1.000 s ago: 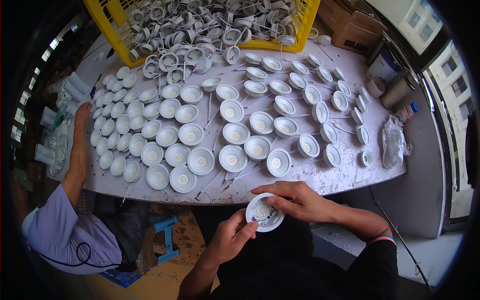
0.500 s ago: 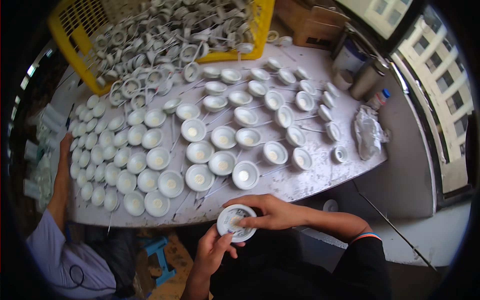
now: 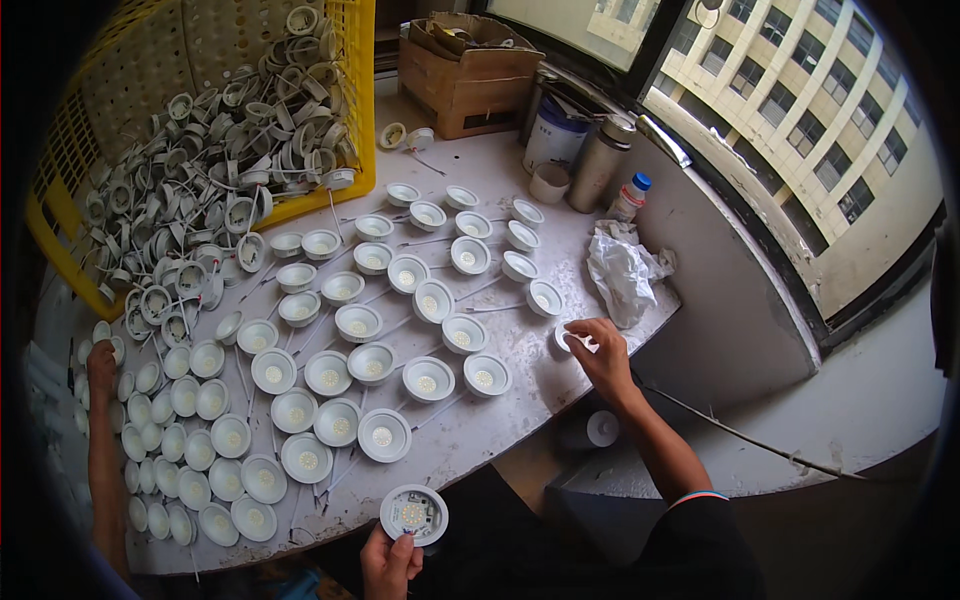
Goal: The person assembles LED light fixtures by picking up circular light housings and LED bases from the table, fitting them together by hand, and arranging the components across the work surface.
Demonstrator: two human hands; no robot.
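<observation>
My left hand (image 3: 388, 568), at the lower edge, grips a round white LED downlight (image 3: 413, 515) by its rim. The lamp's open face shows a circuit board with a cluster of yellow LEDs. Reaching out to the table's right edge, my right hand (image 3: 603, 358) has its thumb and fingertips pinched together over a small round white part (image 3: 562, 338). The fingers partly cover that part, and whatever they pinch is hidden. Rows of white downlights (image 3: 384, 435) with LED faces up and short cables trailing lie on the table (image 3: 510, 330) to the left.
A yellow crate (image 3: 362, 100) tipped on its side spills many white lamp housings (image 3: 215, 160). Another person's hand (image 3: 101, 368) is among lamps at the far left. A wooden box (image 3: 465, 85), metal flask (image 3: 602, 165), blue-capped bottle (image 3: 628, 198) and crumpled plastic bag (image 3: 620, 270) stand along the back right.
My right hand has left the downlight and moved right to the small round part. My left hand still holds the lamp. The view has swung to the right.
</observation>
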